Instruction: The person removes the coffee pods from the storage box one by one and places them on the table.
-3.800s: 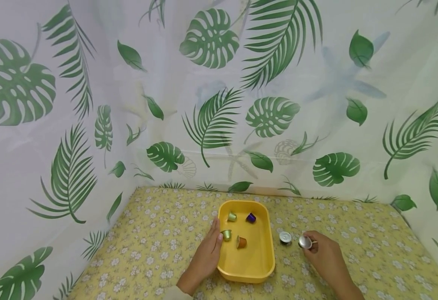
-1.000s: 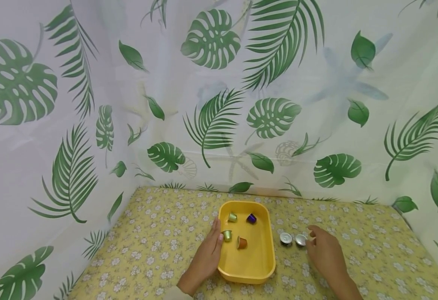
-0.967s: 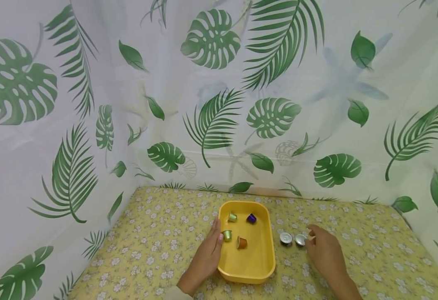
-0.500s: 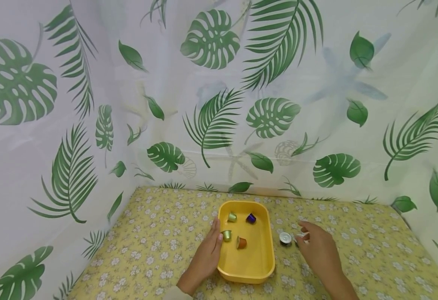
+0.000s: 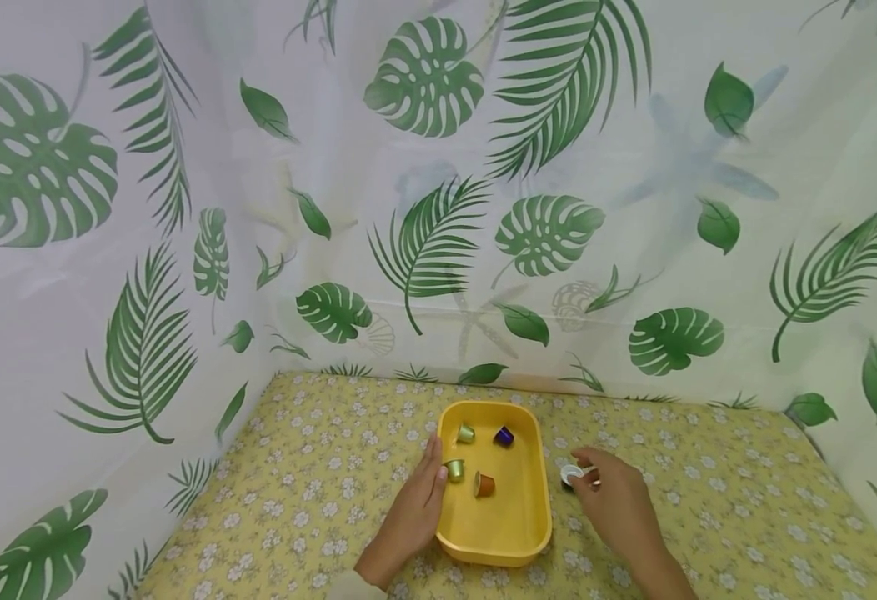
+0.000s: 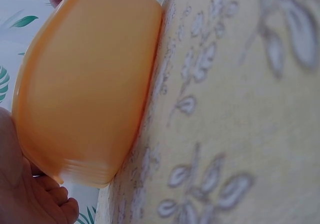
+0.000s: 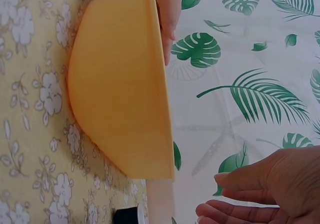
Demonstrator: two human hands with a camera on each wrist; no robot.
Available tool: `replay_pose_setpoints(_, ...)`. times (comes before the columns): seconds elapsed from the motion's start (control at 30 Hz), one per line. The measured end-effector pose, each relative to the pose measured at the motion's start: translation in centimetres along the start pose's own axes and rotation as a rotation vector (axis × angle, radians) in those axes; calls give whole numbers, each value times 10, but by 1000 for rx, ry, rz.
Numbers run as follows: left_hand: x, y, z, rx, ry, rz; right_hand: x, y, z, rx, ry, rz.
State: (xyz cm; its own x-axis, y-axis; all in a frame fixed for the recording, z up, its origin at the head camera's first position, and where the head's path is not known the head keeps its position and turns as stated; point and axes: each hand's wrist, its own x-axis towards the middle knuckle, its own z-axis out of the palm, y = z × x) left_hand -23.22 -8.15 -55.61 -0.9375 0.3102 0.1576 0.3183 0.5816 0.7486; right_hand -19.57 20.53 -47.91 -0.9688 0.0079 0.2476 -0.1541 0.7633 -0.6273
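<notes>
My left hand holds the left side of a yellow plastic tray, thumb over the rim and fingers along the outer wall. Inside lie two green coffee capsules, a purple capsule and an orange capsule. To the tray's right, my right hand hovers at a silver-topped capsule, its thumb and fingers apart. That capsule's dark side shows on the table in the right wrist view, apart from the fingers. The second silver-topped capsule is mostly hidden behind the hand.
Yellow flowered cloth covers the table. White curtains with green leaf prints rise along its back and sides. The tray stands near the middle, a short way in front of the back curtain.
Earlier my right hand held one silver-topped capsule, then let it go on the cloth beside the other. It has since moved left to the capsule nearer the tray. My left hand has stayed put.
</notes>
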Motion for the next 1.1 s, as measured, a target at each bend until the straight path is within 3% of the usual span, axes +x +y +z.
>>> replay_pose_setpoints(0.77,-1,1,0,-10,-8,-15,-3,-32,12,29,-112,56)
replay_pose_setpoints(1.1,0,1,-1,-14,-18,-11,-2,-40,24,13,-121,-17)
